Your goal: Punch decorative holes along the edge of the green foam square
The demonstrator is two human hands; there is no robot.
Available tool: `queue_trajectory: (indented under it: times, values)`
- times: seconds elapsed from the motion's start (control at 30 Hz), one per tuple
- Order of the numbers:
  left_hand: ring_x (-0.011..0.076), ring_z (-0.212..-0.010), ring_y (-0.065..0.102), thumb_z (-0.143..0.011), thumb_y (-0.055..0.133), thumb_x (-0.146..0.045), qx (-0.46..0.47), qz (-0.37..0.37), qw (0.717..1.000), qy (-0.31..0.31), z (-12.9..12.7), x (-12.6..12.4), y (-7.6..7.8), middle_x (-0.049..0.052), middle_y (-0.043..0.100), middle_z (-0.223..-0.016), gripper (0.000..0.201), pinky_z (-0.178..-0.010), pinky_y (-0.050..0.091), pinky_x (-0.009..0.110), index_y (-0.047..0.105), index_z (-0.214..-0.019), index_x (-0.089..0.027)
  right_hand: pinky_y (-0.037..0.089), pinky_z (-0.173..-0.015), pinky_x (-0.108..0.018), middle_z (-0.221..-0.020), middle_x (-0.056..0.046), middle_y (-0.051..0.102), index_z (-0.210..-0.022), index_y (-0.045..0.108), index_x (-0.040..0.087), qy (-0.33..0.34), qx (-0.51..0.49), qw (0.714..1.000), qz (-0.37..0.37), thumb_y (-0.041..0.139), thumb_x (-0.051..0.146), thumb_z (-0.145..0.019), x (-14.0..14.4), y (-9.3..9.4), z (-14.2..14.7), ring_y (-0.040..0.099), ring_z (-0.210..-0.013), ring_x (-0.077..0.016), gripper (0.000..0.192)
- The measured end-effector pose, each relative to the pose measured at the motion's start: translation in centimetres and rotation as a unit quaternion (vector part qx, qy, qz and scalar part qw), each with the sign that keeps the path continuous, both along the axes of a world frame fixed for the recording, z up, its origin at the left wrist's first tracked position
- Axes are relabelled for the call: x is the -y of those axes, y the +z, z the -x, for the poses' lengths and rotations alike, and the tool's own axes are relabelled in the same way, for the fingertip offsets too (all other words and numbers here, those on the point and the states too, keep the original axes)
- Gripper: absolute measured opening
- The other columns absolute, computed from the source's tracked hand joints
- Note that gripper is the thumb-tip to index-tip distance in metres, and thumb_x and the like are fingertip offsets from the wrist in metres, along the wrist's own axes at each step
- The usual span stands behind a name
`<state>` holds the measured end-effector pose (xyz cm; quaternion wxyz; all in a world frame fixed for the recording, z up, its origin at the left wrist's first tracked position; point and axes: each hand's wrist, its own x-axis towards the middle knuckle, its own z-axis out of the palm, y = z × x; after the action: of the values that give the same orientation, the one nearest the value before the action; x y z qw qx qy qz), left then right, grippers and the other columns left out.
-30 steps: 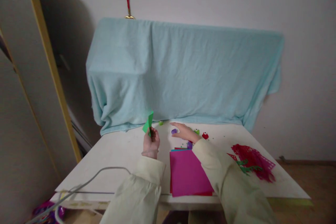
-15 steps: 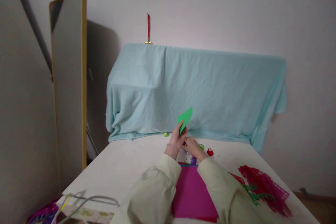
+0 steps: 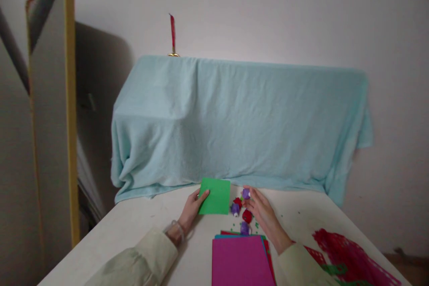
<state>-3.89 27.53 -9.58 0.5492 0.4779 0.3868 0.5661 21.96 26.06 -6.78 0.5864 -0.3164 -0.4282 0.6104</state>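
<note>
Behind the table, against the wall: a big block under a pale blue cloth, hem spilling onto the table's far edge. Left of the table, a tall yellow-edged mirror, leaning. Above the cloth's left end, a red ribbon hanging on the wall.

On the table, near edge, at the middle: a paper stack, magenta sheet uppermost, blue and red edges peeping out at its far side. To the right of the stack, cut red paper, lacy, with green scraps mixed in.

Just beyond the stack, to its left: a green sheet, roughly square, held up off the table and facing the camera, its right edge close by the punches. Left hand clamped on the sheet's lower left corner, thumb across the front, fingers behind; pale sleeve running back toward the near left corner of the table.

Between the sheet and the right hand, just beyond the stack: small punches, purple and red, bunched together, with green specks scattered round them. Right hand resting beside the bunch, fingers loosely apart, fingertips at the farthest purple punch; cannot tell whether gripping it or only touching.
</note>
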Motion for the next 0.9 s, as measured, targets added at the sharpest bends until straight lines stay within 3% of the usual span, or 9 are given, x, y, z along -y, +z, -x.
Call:
queue_trajectory:
  times: [0.1,0.2,0.5,0.67,0.77,0.9]
  values:
    - [0.0237,-0.086,0.067,-0.077,0.068,-0.045,0.014,0.013,0.999,-0.028,-0.7,0.5,0.1,0.013,0.067,-0.107,0.056,-0.082,0.053,0.037,0.056,-0.121,-0.014,0.050,-0.070,-0.028,-0.087,-0.004,0.063,-0.107,0.061,0.021,0.017,0.004,1.000,-0.006,0.070,0.040,-0.076,0.1,-0.7,0.5,0.063,-0.071,-0.0146,0.038]
    - [0.0234,-0.083,0.068,-0.074,0.070,-0.043,0.004,0.026,0.999,-0.039,-1.1,0.6,0.3,0.014,0.068,-0.104,0.055,-0.080,0.053,0.037,0.057,-0.119,-0.012,0.047,-0.063,-0.025,-0.083,-0.002,0.062,-0.106,0.062,0.020,-0.010,0.015,1.000,0.007,0.073,0.037,-0.073,-0.1,-1.5,0.7,0.060,-0.067,-0.0125,0.038]
    - [0.0223,-0.088,0.064,-0.075,0.069,-0.043,-0.060,-0.023,0.998,0.009,-1.8,1.8,3.0,0.009,0.068,-0.105,0.047,-0.077,0.052,0.030,0.061,-0.111,-0.014,0.041,-0.053,-0.022,-0.075,-0.002,0.061,-0.089,0.063,0.017,-0.036,0.041,0.999,0.001,0.071,0.040,-0.074,0.0,-1.3,0.7,0.052,-0.058,-0.0094,0.029]
    - [0.0209,-0.086,0.063,-0.077,0.066,-0.042,-0.073,-0.033,0.996,-0.028,-2.8,2.4,1.5,0.009,0.068,-0.101,0.043,-0.075,0.050,0.028,0.063,-0.108,-0.013,0.028,-0.039,-0.021,-0.070,-0.002,0.061,-0.080,0.055,0.018,-0.025,0.068,0.997,-0.002,0.052,0.055,-0.084,0.5,-1.1,0.7,0.042,-0.041,-0.0065,0.037]
    - [0.0207,-0.084,0.063,-0.077,0.066,-0.043,-0.071,-0.019,0.996,-0.045,-2.9,2.4,0.6,0.009,0.068,-0.101,0.043,-0.073,0.050,0.028,0.063,-0.108,-0.013,0.016,-0.036,-0.021,-0.054,0.002,0.053,-0.073,0.049,0.019,-0.029,0.105,0.994,0.008,0.047,0.059,-0.085,0.6,-1.1,0.5,0.032,-0.035,-0.0052,0.043]
    - [0.0208,-0.079,0.063,-0.076,0.066,-0.045,-0.079,0.003,0.995,-0.058,-2.9,2.4,0.4,0.010,0.068,-0.094,0.044,-0.068,0.050,0.028,0.063,-0.105,-0.012,0.013,-0.037,-0.021,-0.047,0.006,0.042,-0.068,0.043,0.020,-0.039,0.142,0.989,0.006,0.048,0.059,-0.084,0.8,-0.9,0.4,0.027,-0.035,-0.0053,0.043]
